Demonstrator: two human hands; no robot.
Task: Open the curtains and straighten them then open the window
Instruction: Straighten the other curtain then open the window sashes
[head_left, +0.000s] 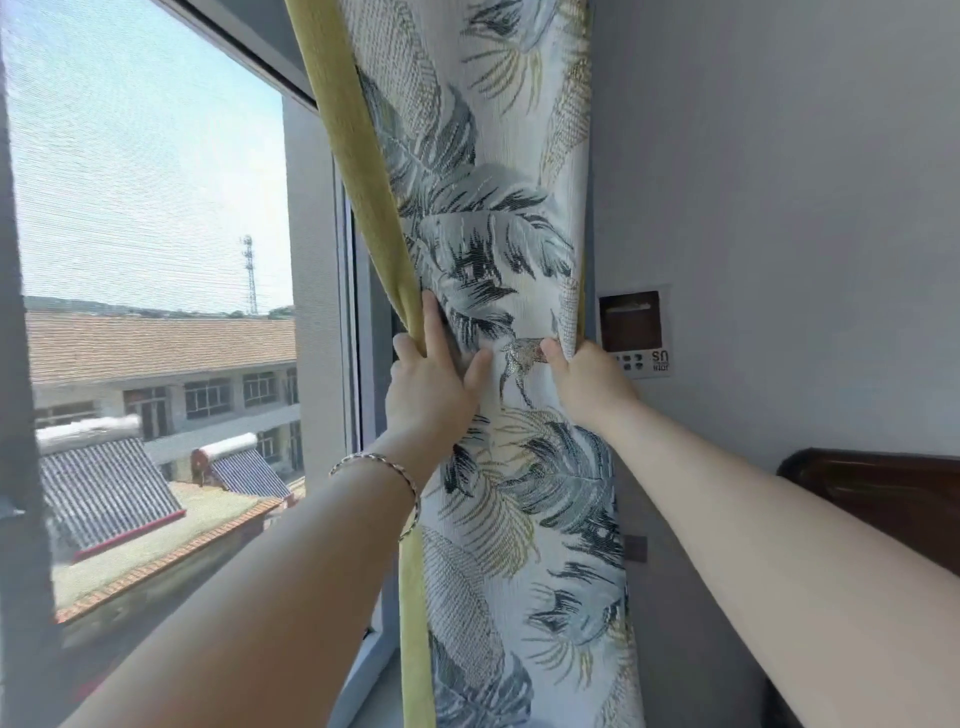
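Grey wall (779, 156) right of the curtain (493, 234), window (156, 208) to its left. Your left hand (428, 384) pinches the curtain's yellow edge; your right hand (584, 379) clutches its wall-side edge.

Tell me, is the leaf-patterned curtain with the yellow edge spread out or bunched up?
Bunched up: the leaf-patterned curtain is gathered between left hand and right hand.

A home bedroom: leaf-print curtain (498, 260), wooden headboard (878, 493).
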